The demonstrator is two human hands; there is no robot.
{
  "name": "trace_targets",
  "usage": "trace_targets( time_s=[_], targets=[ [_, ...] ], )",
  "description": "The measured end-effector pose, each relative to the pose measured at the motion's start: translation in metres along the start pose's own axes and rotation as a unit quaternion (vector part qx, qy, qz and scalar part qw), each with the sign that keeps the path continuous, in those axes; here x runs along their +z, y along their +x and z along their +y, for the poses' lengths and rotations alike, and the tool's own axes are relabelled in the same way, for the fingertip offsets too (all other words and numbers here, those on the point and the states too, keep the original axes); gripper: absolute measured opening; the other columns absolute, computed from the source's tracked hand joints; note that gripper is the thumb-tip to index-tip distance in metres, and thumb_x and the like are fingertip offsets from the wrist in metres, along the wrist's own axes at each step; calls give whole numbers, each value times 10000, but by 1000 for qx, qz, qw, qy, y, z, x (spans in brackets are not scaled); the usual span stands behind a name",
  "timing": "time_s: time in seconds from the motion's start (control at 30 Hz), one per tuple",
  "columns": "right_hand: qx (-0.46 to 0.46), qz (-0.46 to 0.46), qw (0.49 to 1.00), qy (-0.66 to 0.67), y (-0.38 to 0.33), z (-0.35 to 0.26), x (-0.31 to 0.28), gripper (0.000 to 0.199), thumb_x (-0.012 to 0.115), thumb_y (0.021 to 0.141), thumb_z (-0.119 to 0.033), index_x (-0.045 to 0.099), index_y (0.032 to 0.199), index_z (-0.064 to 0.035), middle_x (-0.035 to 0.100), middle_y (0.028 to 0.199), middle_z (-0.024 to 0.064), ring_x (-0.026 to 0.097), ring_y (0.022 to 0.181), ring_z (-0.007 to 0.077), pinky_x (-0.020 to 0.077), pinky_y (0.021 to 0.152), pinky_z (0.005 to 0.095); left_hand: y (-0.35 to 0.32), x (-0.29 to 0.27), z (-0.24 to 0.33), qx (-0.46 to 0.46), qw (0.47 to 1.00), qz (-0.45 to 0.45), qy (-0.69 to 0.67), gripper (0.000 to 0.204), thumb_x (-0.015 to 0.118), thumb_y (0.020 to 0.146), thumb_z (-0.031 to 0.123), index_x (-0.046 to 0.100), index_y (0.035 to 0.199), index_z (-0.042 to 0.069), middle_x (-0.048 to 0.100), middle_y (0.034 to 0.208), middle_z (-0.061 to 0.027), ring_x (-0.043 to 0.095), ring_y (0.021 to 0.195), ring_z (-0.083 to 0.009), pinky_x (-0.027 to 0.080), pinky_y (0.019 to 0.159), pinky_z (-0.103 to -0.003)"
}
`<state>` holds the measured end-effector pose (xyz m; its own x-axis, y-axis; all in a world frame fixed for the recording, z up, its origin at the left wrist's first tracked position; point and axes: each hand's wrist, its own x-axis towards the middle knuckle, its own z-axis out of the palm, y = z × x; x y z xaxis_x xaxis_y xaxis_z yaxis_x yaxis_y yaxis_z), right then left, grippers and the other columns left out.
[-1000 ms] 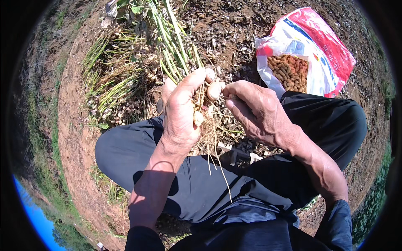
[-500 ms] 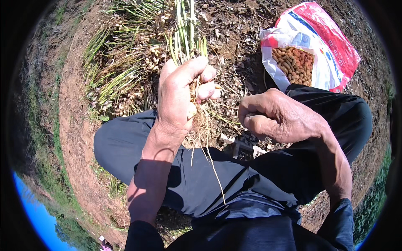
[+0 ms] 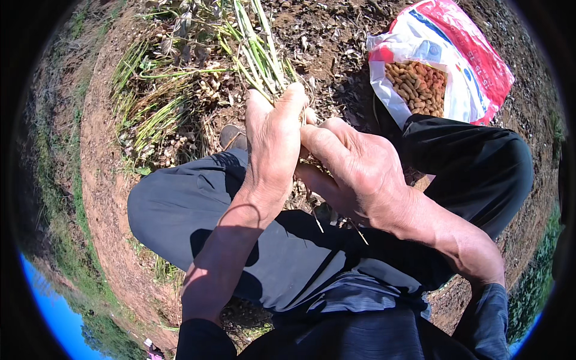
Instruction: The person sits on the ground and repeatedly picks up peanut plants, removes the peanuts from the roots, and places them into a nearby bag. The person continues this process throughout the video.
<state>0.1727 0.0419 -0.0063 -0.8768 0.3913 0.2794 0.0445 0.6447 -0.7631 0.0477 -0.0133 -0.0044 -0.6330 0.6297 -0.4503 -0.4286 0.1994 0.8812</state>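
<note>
My left hand [image 3: 273, 135] is wrapped round a bunch of peanut plants [image 3: 257, 51], whose green stems point away from me. From the bunch, thin roots [image 3: 317, 221] trail down above my lap. Close against it on the right, my right hand [image 3: 357, 165] is closed at the root end of the plants. Its fingertips and whatever they grip are hidden behind the hand. Beyond my right knee stands a red and white plastic sack [image 3: 465, 60], its mouth folded open on a load of unshelled peanuts [image 3: 420, 87].
A heap of pulled peanut plants [image 3: 162, 99] lies on the soil beyond my left knee. The tip of a shoe [image 3: 234, 137] shows beside my left hand. My dark trousered legs [image 3: 186, 198] are folded under my arms. Dry leaves and dirt cover the ground.
My right hand has moved left and up to the roots beside my left hand. The left hand has shifted slightly right, and the stems now lean more to the left.
</note>
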Motion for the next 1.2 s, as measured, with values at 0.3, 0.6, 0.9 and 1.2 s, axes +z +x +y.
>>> trace_targets(
  time_s=[0.3, 0.6, 0.9, 1.2],
  targets=[
    [54, 93, 990, 95, -4, 11, 1, 214, 652, 871, -25, 559, 1064, -14, 611, 812, 142, 654, 691, 282, 514, 588, 363, 1, -7, -9, 11, 993, -16, -119, 63, 616, 915, 71, 598, 923, 10, 654, 779, -59, 636, 658, -124, 533, 599, -259],
    [399, 50, 764, 504, 1, 18, -11, 148, 530, 918, -59, 635, 1014, -17, 554, 680, 2, 511, 553, 79, 373, 502, 210, -3, -12, -6, -19, 988, -16, -153, 149, 611, 883, 94, 565, 958, -26, 677, 829, -137, 668, 724, -199, 557, 678, -328],
    [432, 30, 759, 486, -11, 21, 2, 147, 657, 943, -164, 615, 981, -28, 600, 765, 4, 546, 599, 83, 430, 529, 205, -12, 5, -20, 128, 985, 11, 118, 261, 526, 905, 167, 405, 1004, -42, 536, 708, -142, 518, 590, -246, 424, 541, -413],
    [429, 154, 840, 295, -19, 80, -30, 98, 632, 898, -51, 592, 970, 3, 574, 694, 20, 539, 558, 91, 400, 484, 228, -17, -11, -35, 207, 898, 26, 387, 260, 553, 922, 61, 441, 1144, -16, 612, 868, -166, 606, 736, -288, 456, 682, -424]
  ],
)
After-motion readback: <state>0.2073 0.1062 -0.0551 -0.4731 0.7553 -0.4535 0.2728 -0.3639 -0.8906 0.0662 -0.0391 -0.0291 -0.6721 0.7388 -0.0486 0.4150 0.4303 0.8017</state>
